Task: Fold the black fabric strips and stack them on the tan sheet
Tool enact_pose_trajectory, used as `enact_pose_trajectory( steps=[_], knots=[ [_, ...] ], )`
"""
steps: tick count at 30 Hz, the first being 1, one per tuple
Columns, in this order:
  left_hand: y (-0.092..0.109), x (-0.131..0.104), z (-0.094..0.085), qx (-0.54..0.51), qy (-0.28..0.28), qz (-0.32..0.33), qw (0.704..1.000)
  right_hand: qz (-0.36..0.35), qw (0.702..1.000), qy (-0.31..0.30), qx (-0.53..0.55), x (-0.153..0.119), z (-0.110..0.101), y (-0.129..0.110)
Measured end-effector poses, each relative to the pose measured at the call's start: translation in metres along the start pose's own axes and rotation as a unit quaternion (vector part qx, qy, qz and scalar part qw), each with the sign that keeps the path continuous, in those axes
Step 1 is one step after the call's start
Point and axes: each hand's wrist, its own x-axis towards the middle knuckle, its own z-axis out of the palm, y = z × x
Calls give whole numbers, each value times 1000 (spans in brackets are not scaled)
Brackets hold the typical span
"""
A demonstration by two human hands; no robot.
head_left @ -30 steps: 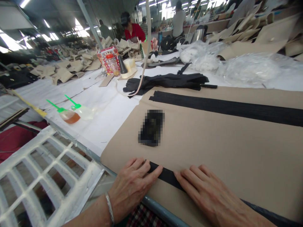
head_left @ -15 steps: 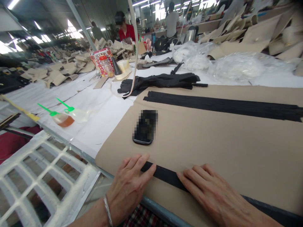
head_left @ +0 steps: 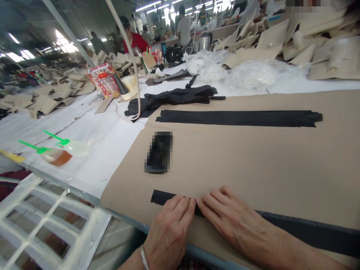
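A long black strip (head_left: pixel 312 228) lies along the near edge of a tan sheet (head_left: pixel 239 157), its left end bare. My left hand (head_left: pixel 173 221), with a bracelet at the wrist, has its fingers pressed together on the strip, a little in from that end. My right hand (head_left: pixel 227 213) meets it from the right, fingertips bent down and gripping the strip's edge. The two hands nearly touch. Both palms hide part of the strip. Beyond them lies a blurred black phone-like object (head_left: pixel 159 152).
A stack of black strips (head_left: pixel 239 118) lies farther back, near a bunched black heap (head_left: pixel 174 97). Two green-tipped bottles (head_left: pixel 57 155) lie at left. Clear plastic (head_left: pixel 253 73) and tan pieces (head_left: pixel 270 39) fill the back. A white slatted frame (head_left: pixel 42 221) stands lower left.
My left hand has slid right along the strip, uncovering its left end, and closed up beside my right hand. The camera view has turned somewhat to the right.
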Motion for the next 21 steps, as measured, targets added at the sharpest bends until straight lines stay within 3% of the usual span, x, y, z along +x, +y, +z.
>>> enact_pose_trajectory(
  steps=[6, 21],
  knots=[
    [-3, -6, 4, 23, 0, 27, 999, -4, 1000, -13, -7, -9, -4, 5],
    [5, 3, 2, 62, -57, 9, 996, 0, 1000, 9, -15, -39, -19, 17]
  ],
)
